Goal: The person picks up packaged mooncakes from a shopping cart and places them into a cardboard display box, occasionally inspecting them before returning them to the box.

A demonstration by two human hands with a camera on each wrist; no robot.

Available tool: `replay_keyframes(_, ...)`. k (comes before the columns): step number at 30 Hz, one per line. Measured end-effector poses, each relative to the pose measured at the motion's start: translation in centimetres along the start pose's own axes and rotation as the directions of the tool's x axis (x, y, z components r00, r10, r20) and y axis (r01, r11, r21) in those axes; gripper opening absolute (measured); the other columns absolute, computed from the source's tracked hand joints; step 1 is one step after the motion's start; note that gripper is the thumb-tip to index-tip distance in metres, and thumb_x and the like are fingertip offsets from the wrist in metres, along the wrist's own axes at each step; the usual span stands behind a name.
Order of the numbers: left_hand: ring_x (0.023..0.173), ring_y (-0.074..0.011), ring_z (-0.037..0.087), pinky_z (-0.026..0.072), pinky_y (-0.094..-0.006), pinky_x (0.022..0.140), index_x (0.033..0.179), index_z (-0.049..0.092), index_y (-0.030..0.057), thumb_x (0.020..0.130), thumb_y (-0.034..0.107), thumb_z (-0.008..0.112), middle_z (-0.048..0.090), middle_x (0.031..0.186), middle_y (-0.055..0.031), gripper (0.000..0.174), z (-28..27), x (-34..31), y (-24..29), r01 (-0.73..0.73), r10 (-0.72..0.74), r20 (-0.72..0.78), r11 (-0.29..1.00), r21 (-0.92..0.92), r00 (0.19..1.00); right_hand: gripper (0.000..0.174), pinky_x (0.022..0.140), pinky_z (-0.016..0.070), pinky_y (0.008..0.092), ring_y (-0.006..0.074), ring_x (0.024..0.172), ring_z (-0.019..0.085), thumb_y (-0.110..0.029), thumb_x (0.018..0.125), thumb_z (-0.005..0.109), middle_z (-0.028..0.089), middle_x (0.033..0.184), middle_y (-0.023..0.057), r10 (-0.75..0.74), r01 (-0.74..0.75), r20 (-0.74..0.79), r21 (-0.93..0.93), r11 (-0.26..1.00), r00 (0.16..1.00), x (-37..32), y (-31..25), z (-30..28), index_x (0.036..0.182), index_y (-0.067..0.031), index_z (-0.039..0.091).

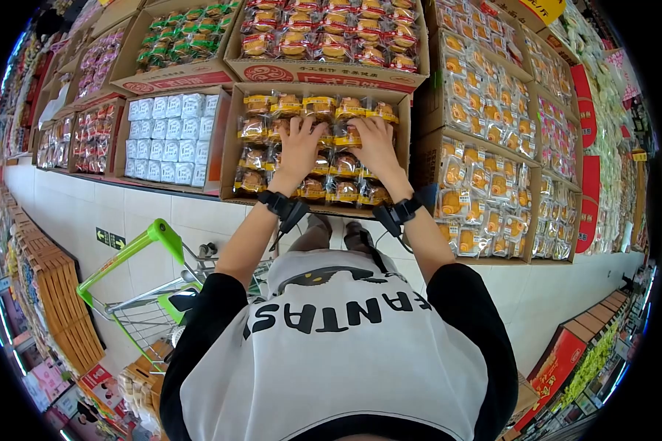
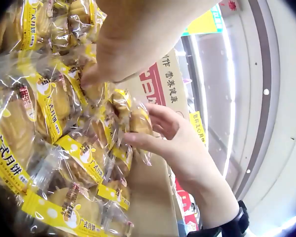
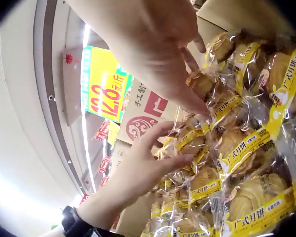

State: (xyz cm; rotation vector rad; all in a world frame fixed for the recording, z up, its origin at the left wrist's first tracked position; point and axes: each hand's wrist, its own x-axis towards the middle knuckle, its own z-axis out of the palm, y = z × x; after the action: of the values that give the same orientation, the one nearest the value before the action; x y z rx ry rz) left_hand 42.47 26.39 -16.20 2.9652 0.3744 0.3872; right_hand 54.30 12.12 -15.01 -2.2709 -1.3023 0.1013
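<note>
An open cardboard box (image 1: pixel 229 147) in front of me holds rows of wrapped mooncakes (image 1: pixel 343 188) in clear packets with yellow bands. My left hand (image 1: pixel 298 151) reaches into its middle rows. In the right wrist view its thumb and fingers close round one mooncake (image 3: pixel 191 144). To its right, my right hand (image 1: pixel 376 147) is at the box's right side. The left wrist view shows that hand's thumb and fingers pinching a mooncake (image 2: pixel 140 120) near the cardboard wall. From above, the backs of both hands hide much of what they grip.
A box of white-wrapped packets (image 1: pixel 171 140) stands on the left, and trays of orange-yellow packaged cakes (image 1: pixel 485 187) on the right. Behind is a raised box of red-banded cakes (image 1: pixel 331 45). A green-handled shopping cart (image 1: pixel 136 250) stands behind on the left. A yellow price sign (image 3: pixel 106 84) hangs above.
</note>
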Motion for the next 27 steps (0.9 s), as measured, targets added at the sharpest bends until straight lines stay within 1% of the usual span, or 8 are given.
replay_keyframes(3, 0.101, -0.0293, 0.037, 0.029, -0.0477, 0.082, 0.113, 0.048, 0.0159, 0.063, 0.001, 0.064, 0.044, 0.108, -0.0071, 0.054, 0.3, 0.2, -0.2, -0.004, 0.004, -0.008, 1.0, 0.007, 1.0, 0.057, 0.087, 0.0292, 0.0451, 0.0279, 0.105, 0.039, -0.011, 0.057, 0.074, 0.052, 0.104, 0.0082, 0.013, -0.008, 0.062, -0.071, 0.997, 0.998, 0.5, -0.3, 1.2, 0.108, -0.0086, 0.05)
replay_keyframes(7, 0.1, -0.0291, 0.037, 0.0289, -0.0474, 0.081, 0.112, 0.049, 0.0159, 0.063, 0.001, 0.064, 0.044, 0.107, -0.007, 0.054, 0.6, 0.2, -0.2, 0.012, -0.012, -0.011, 1.0, -0.001, 1.0, 0.061, 0.087, 0.0298, 0.0457, 0.0294, 0.106, 0.038, -0.013, 0.058, 0.075, 0.048, 0.109, 0.0101, 0.071, -0.061, 0.062, -0.151, 0.987, 0.996, 0.5, -0.6, 2.1, 0.113, -0.0092, 0.048)
replay_keyframes(11, 0.102, -0.0285, 0.038, 0.0299, -0.0486, 0.08, 0.113, 0.048, 0.0161, 0.063, 0.002, 0.065, 0.044, 0.109, -0.0065, 0.054, 0.0, -0.1, 0.0, 0.05, -0.048, 0.031, 0.998, -0.046, 0.998, 0.061, 0.087, 0.0298, 0.0458, 0.0294, 0.107, 0.038, -0.013, 0.059, 0.074, 0.047, 0.11, 0.0101, 0.065, -0.059, 0.05, -0.108, 0.992, 0.997, -0.2, -0.8, 1.2, 0.114, -0.0098, 0.047)
replay_keyframes(14, 0.103, -0.0272, 0.039, 0.032, -0.0477, 0.082, 0.115, 0.048, 0.0153, 0.063, 0.003, 0.065, 0.044, 0.113, -0.0059, 0.056, -1.0, -0.6, 0.5, 0.023, -0.022, 0.033, 0.999, -0.033, 0.999, 0.061, 0.088, 0.0306, 0.0423, 0.0287, 0.108, 0.039, -0.013, 0.061, 0.072, 0.048, 0.109, 0.0084, 0.062, -0.052, 0.078, -0.129, 0.99, 0.995, -0.7, -0.3, 1.1, 0.116, -0.0118, 0.045)
replay_keyframes(17, 0.106, -0.0268, 0.04, 0.0347, -0.0445, 0.084, 0.116, 0.047, 0.0119, 0.064, 0.004, 0.065, 0.042, 0.119, -0.0059, 0.055, -1.7, -1.5, 1.3, 0.026, -0.017, 0.076, 0.994, -0.108, 0.997, 0.059, 0.088, 0.0321, 0.0405, 0.0288, 0.108, 0.04, -0.01, 0.062, 0.071, 0.049, 0.109, 0.0088, 0.065, -0.056, 0.079, -0.117, 0.992, 0.995, -0.8, -0.1, 1.1, 0.115, -0.0116, 0.046)
replay_keyframes(19, 0.107, -0.0272, 0.041, 0.0357, -0.0399, 0.087, 0.115, 0.048, 0.0076, 0.066, 0.004, 0.064, 0.04, 0.125, -0.0073, 0.052, -1.3, -2.3, 1.6, -0.027, 0.033, 0.1, 0.997, -0.067, 0.994, 0.054, 0.086, 0.0348, 0.0392, 0.0287, 0.105, 0.042, -0.006, 0.062, 0.069, 0.05, 0.109, 0.0094, 0.035, -0.033, 0.028, -0.094, 0.995, 0.999, -0.7, 0.0, 1.2, 0.112, -0.0107, 0.048)
replay_keyframes(22, 0.109, -0.0277, 0.041, 0.0368, -0.0395, 0.086, 0.116, 0.047, 0.0042, 0.067, 0.005, 0.061, 0.037, 0.128, -0.0095, 0.051, -1.1, -3.0, 2.0, -0.034, 0.038, 0.134, 0.999, -0.029, 0.99, 0.049, 0.084, 0.0381, 0.039, 0.0282, 0.102, 0.043, -0.002, 0.062, 0.067, 0.048, 0.106, 0.0096, 0.024, -0.029, -0.054, -0.084, 0.996, 0.998, -0.6, 0.0, 1.5, 0.107, -0.0087, 0.052)
replay_keyframes(27, 0.109, -0.0275, 0.041, 0.0367, -0.0394, 0.086, 0.118, 0.046, 0.0024, 0.067, 0.005, 0.06, 0.035, 0.129, -0.0117, 0.053, -0.8, -3.3, 2.0, -0.034, 0.038, 0.12, 0.999, -0.032, 0.992, 0.045, 0.079, 0.0422, 0.0399, 0.0302, 0.094, 0.048, 0.0, 0.063, 0.066, 0.042, 0.103, 0.0108, 0.079, -0.079, -0.018, -0.028, 0.996, 0.997, -0.5, 0.0, 2.1, 0.106, -0.0057, 0.053)
